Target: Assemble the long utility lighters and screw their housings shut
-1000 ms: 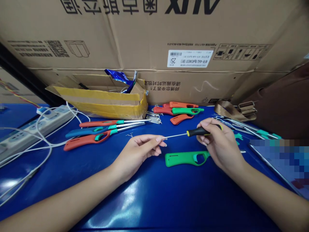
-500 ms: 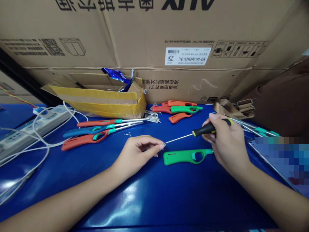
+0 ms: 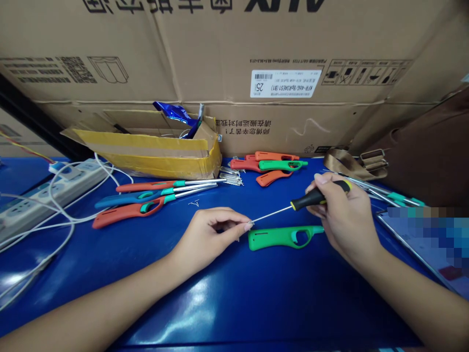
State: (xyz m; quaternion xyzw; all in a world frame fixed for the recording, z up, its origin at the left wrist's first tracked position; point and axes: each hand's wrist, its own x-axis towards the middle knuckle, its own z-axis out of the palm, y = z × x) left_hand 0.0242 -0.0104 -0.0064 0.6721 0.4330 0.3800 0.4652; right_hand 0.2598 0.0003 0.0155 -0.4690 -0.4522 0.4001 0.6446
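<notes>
1. The right hand (image 3: 344,215) holds a screwdriver (image 3: 293,205) by its black handle, fingers wrapped around the grip near the yellow end. The thin metal shaft points left and slightly down.
2. The left hand (image 3: 208,234) has its thumb and forefinger pinched together right at the shaft's tip. Whether a tiny screw sits between them is too small to tell.
3. A green lighter handle (image 3: 282,238) lies flat on the blue counter (image 3: 234,303), just below the tip and touching the right hand's lower fingers.
4. The screwdriver looks light and stiff. The shaft is smooth and likely slippery, so the ridged handle is the better place to hold it.
5. The green handle looks like hard, light plastic that would slide on the glossy counter unless pinned down along its body.
6. Farther back lie assembled long lighters (image 3: 154,195), a small pile of orange and green handles (image 3: 271,168), an open cardboard box (image 3: 146,146) and a power strip (image 3: 47,190) with white cables.
</notes>
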